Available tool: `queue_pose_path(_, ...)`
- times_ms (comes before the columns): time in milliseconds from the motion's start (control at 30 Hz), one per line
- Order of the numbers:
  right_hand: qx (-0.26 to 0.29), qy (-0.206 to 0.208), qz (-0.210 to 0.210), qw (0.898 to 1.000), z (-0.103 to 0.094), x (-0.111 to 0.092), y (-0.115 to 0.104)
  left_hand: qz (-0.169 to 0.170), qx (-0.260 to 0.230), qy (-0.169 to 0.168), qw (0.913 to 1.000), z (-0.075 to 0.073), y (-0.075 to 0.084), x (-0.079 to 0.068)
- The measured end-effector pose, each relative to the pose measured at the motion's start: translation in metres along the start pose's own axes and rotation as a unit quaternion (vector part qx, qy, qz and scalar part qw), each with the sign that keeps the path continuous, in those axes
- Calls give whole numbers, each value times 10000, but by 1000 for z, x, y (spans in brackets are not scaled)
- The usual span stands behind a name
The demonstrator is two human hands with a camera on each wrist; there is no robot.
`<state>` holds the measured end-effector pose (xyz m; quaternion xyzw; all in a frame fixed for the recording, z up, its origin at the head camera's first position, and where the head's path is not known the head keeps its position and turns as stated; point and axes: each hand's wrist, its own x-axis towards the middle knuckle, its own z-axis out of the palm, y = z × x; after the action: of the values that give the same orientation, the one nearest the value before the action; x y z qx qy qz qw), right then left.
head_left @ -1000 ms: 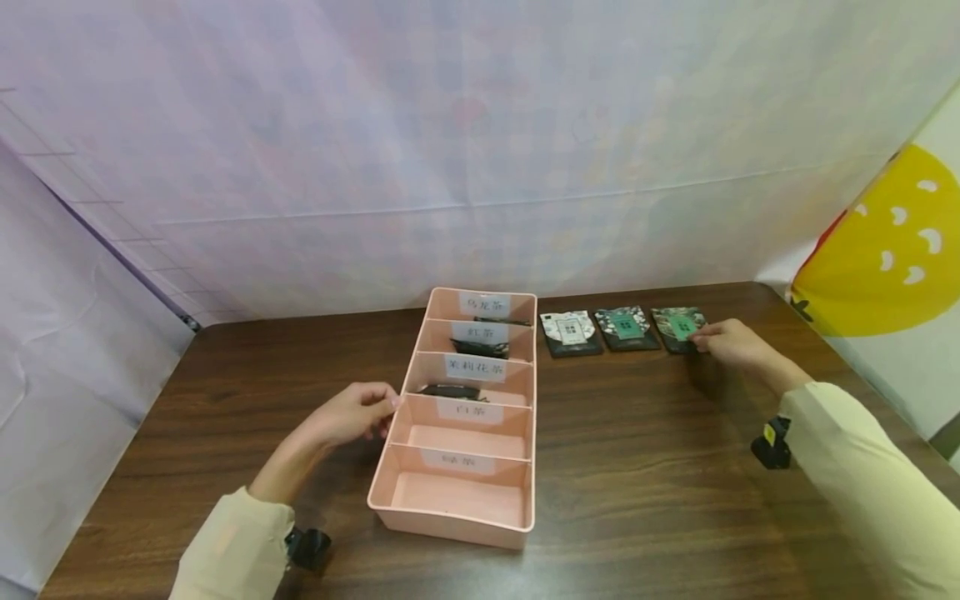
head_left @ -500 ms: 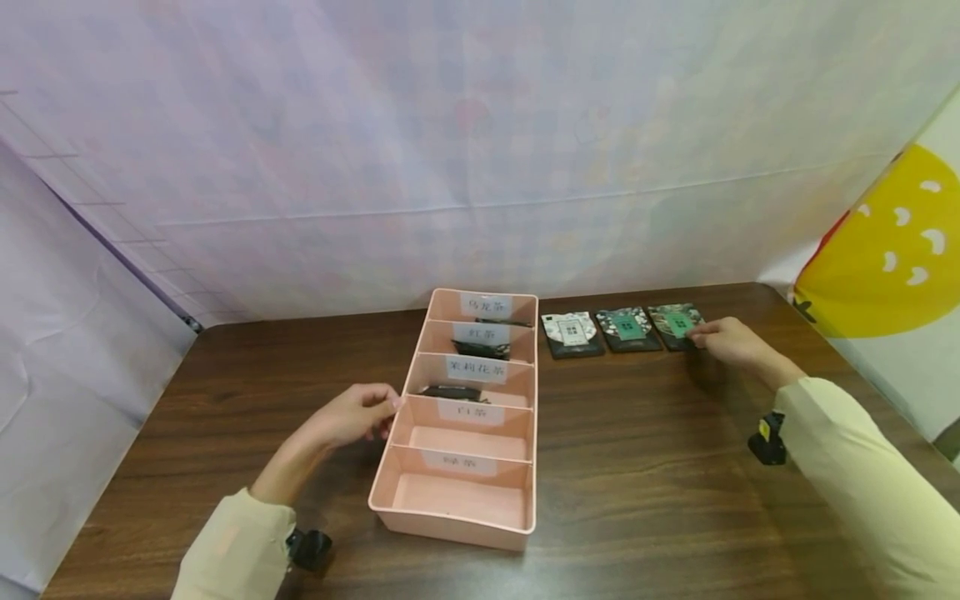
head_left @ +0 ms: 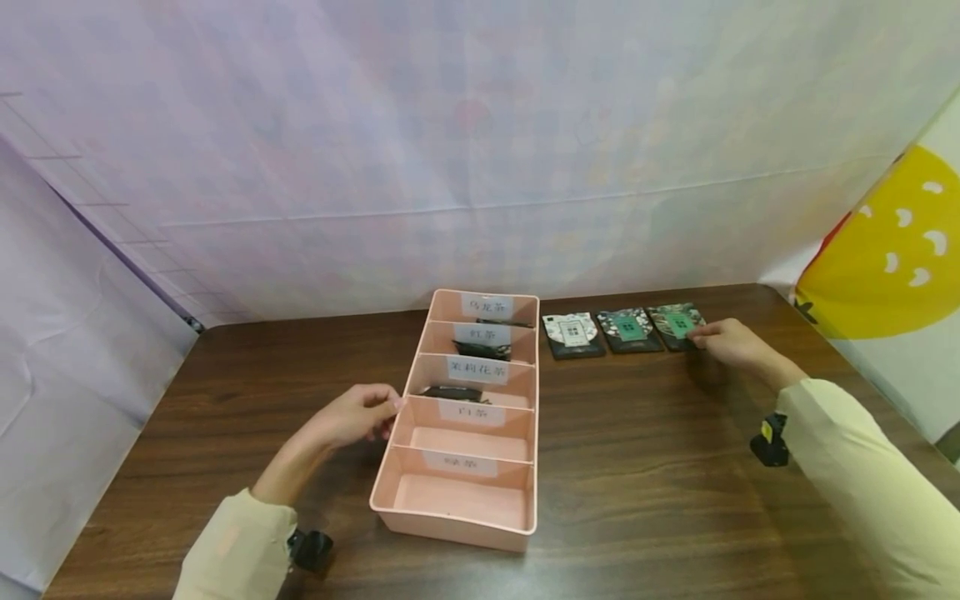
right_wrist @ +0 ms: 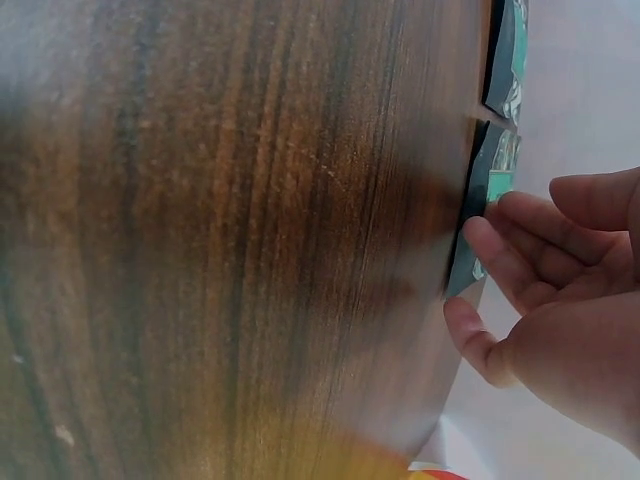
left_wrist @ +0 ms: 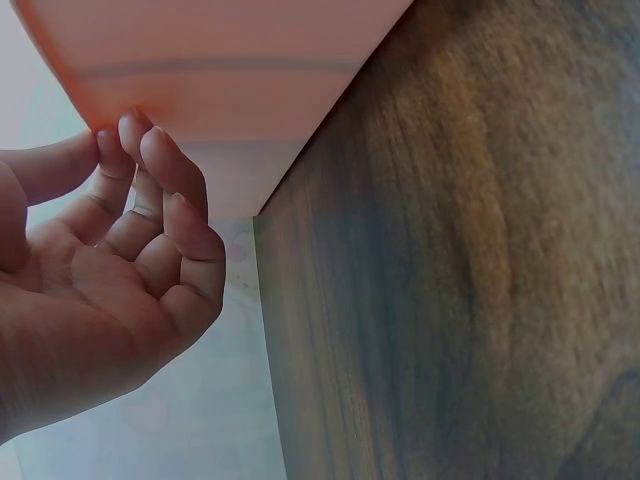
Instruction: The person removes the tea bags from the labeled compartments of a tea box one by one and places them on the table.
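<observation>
A pink divided box [head_left: 453, 523] stands on the table, its several compartments marked with white paper labels. My left hand [head_left: 356, 412] pinches its left rim; thumb and fingertips meet at the edge in the left wrist view. To the right of the box, a row of tea sachets lies flat: a white-and-black one [head_left: 573, 335], a green-labelled one [head_left: 630, 330], and another green-labelled one [head_left: 673, 323] at the far right. My right hand [head_left: 737, 345] touches that last sachet's right side with its fingertips. In the right wrist view the thumb stands apart from it.
Dark sachets [head_left: 482, 348] stand in the three far compartments; the two near ones show bare floors. Brown tabletop [head_left: 637, 467] lies in front of the sachets. A pale cloth [head_left: 480, 167] hangs behind the table, and a yellow printed cloth [head_left: 888, 250] at the right.
The rightmost sachet has shifted slightly left and away, closer to the middle one, with my right hand against it. My left hand stays at the box rim.
</observation>
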<state>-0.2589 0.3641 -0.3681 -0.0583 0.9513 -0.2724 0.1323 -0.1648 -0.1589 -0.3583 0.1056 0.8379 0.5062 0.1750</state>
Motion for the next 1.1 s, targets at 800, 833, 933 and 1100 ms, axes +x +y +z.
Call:
queue_pose_path(800,63,-57,-148,9999,-8,-6,-7,-21,-50,-6,10000,1,4,-3)
queue_pose_path(833,42,-56,-176,9998,-8,-6,-9,-8,-47,-17,10000,0,4,-3)
queue_pose_path(933,101,-86,-207,9997,-11,-9,-15,6,-52,-35,10000,0,4,-2)
queue_pose_path(1100,21,-128,-333,9994,-18,-11,-25,-18,-31,-46,10000,-1,3,-2)
